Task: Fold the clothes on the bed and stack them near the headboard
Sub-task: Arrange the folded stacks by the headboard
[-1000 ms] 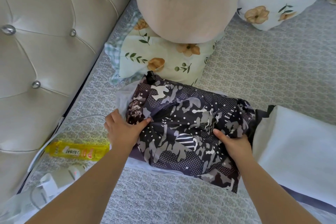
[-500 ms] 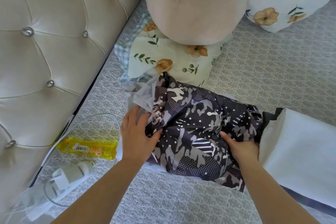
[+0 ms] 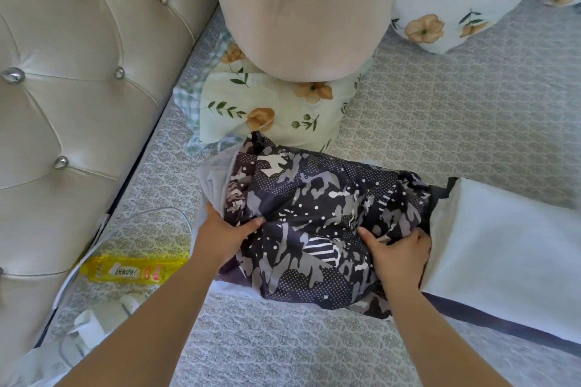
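Head view puts your left hand (image 3: 224, 231) on the left edge of the camo garment (image 3: 317, 223), thumb on top and fingers tucked under, gripping it. Your right hand (image 3: 397, 253) pinches its right side, fingers curled into the cloth. That garment lies folded on the bed (image 3: 456, 122), over a white piece, just below a floral pillow (image 3: 276, 110) and close to the headboard (image 3: 78, 78). A white folded cloth (image 3: 509, 248) sits right beside it. A yellow packet (image 3: 129, 270) lies left, near a charger (image 3: 91, 324).
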